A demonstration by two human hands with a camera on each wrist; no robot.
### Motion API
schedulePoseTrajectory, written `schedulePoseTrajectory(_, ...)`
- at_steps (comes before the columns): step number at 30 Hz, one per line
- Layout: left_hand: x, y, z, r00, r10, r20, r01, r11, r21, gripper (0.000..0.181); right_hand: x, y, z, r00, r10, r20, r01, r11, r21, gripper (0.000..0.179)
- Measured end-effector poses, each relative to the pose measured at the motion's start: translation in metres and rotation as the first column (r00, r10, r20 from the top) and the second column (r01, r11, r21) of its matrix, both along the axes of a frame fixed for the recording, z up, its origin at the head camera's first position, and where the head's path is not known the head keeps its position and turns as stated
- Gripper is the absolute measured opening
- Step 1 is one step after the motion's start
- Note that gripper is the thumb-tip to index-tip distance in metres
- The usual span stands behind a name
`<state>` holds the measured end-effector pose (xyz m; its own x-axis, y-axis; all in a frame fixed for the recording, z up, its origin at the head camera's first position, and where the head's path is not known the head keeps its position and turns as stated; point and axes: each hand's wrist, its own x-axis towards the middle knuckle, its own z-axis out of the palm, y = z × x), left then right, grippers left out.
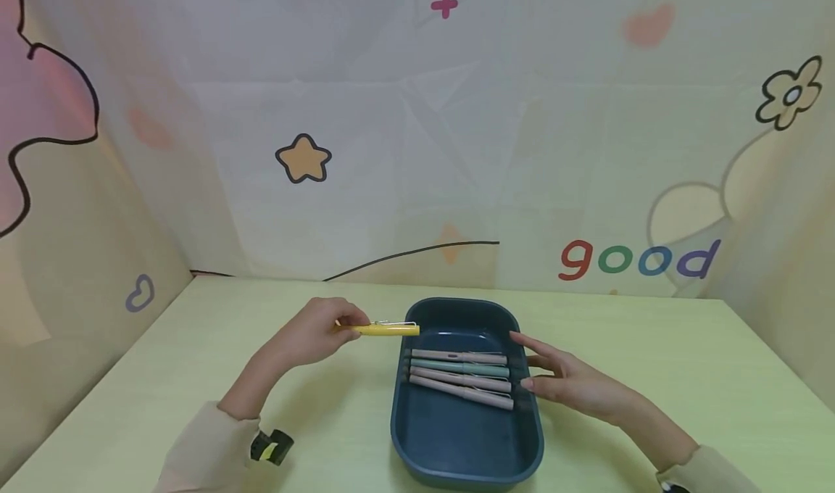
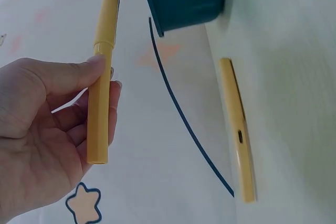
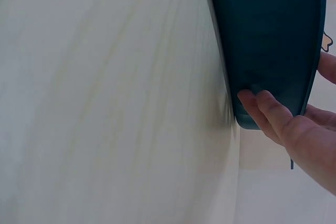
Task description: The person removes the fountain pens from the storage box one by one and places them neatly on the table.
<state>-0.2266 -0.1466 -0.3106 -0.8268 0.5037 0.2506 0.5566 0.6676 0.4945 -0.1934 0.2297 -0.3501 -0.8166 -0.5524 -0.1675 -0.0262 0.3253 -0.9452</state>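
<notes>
My left hand pinches a yellow capped pen between thumb and fingers. The pen's metal-clipped cap end reaches over the left rim of a dark blue box. A second yellow pen lies on the table in the left wrist view; it does not show in the head view. Inside the box several capped pens lie side by side across it: a green pen among greyish-pink pens. My right hand rests at the box's right side, with extended fingers against the outer wall.
The box stands on a pale yellow-green table. A printed cloth backdrop rises behind the table and along both sides. A dark strap piece sits by the left sleeve.
</notes>
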Motion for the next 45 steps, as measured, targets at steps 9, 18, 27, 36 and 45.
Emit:
schedulePoseTrajectory(9,-0.005,-0.025,-0.009,0.999,0.037,0.028,-0.037,0.999,0.019,0.015,-0.001,-0.002,0.000,1.000,-0.015,0.013,0.015,1.000,0.008,0.073)
schedulePoseTrajectory(18,-0.011,-0.035,-0.013,0.997,0.012,0.071,-0.014,1.000,0.022,0.018,0.000,0.000,0.001,1.000,-0.002,-0.005,0.002,1.000,0.007,0.072)
schedulePoseTrajectory(27,-0.020,-0.035,-0.024,0.993,-0.003,0.118,0.001,1.000,0.018,0.016,0.000,0.000,0.002,1.000,0.000,-0.003,0.000,1.000,0.003,0.072)
schedulePoseTrajectory(36,-0.033,-0.038,-0.034,0.989,-0.041,0.145,0.039,0.999,0.021,0.014,0.000,-0.001,0.002,1.000,-0.013,0.015,0.013,1.000,-0.001,0.074)
schedulePoseTrajectory(45,-0.040,-0.040,-0.041,0.980,-0.020,0.196,0.020,1.000,0.004,0.013,-0.001,-0.001,0.000,1.000,-0.006,0.006,0.006,1.000,0.010,0.073)
